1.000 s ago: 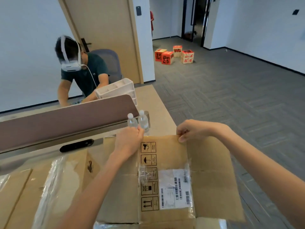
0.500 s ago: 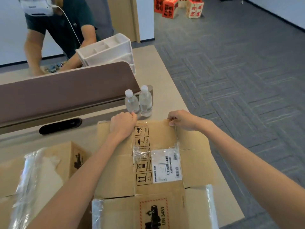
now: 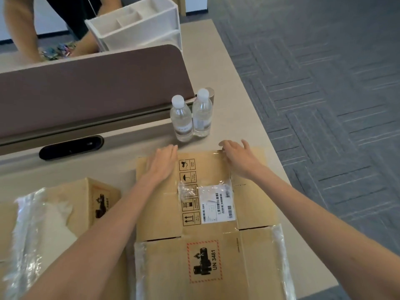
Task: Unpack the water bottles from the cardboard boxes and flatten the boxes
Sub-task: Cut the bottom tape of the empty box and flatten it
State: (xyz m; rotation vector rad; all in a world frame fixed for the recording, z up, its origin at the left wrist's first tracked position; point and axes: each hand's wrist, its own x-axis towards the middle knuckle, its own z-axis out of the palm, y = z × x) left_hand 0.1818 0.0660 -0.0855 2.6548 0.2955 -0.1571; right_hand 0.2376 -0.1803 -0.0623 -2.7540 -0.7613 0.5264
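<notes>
The fingers (image 3: 171, 150) of the left hand (image 3: 161, 164) lie straight and flat, pressing the far edge of the flattened cardboard box (image 3: 253, 204). The right hand (image 3: 241, 160) has its fingers (image 3: 226, 146) loosely spread on the same edge, gripping nothing. The box lies on the bench (image 3: 227, 83). Two water bottles (image 3: 181, 121) stand upright, touching each other, just beyond it. A second cardboard box (image 3: 104, 198) sits to the left.
</notes>
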